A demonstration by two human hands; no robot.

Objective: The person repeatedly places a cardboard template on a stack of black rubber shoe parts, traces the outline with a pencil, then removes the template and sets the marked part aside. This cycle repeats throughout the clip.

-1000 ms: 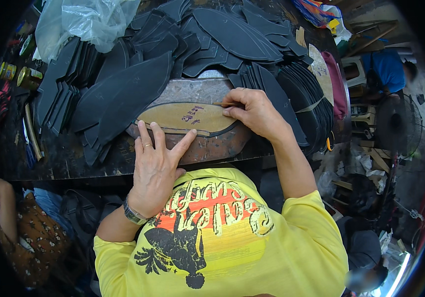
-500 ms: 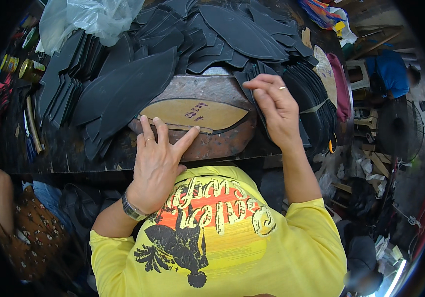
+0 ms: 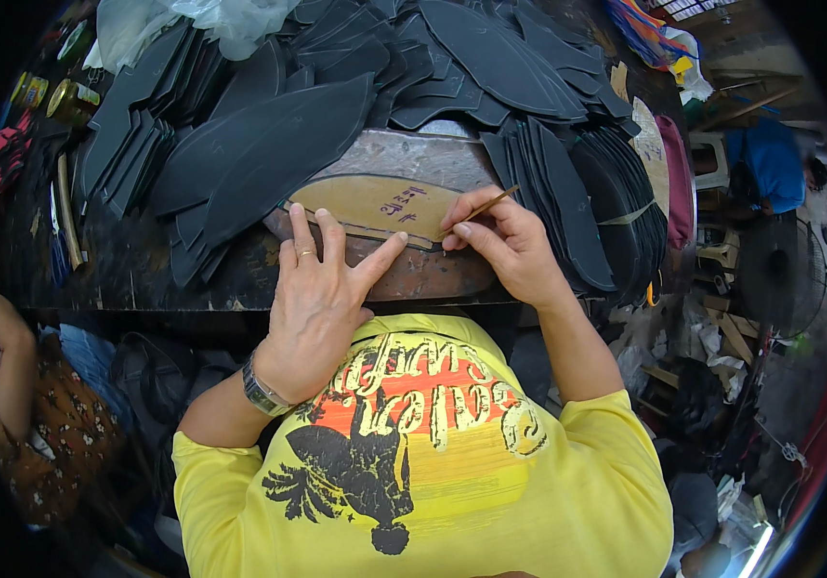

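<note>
A tan, leaf-shaped pattern piece (image 3: 360,195) with handwriting on it lies over a dark sheet, whose black edge shows along its rim. Both rest on a worn brown slab (image 3: 413,152) at the table's near edge. My left hand (image 3: 317,289) has its fingers spread, the tips pressing on the pattern's near edge. At the pattern's right end, my right hand (image 3: 510,246) pinches a thin brown pencil-like stick (image 3: 502,197). The stick's lower tip is mostly behind my fingers, so whether it touches the sheet is unclear.
Black cut pieces (image 3: 288,135) are heaped left of and beyond the slab. A banded stack of black pieces (image 3: 640,222) stands at the right. Jars (image 3: 71,101), scissors (image 3: 59,241) and a plastic bag (image 3: 144,27) lie far left. Another person's arm (image 3: 11,356) is at the left.
My right hand has come down from above the black pieces to the pattern's right end, the stick now plainly visible. My left hand still presses the pattern. The whole view has shifted slightly.
</note>
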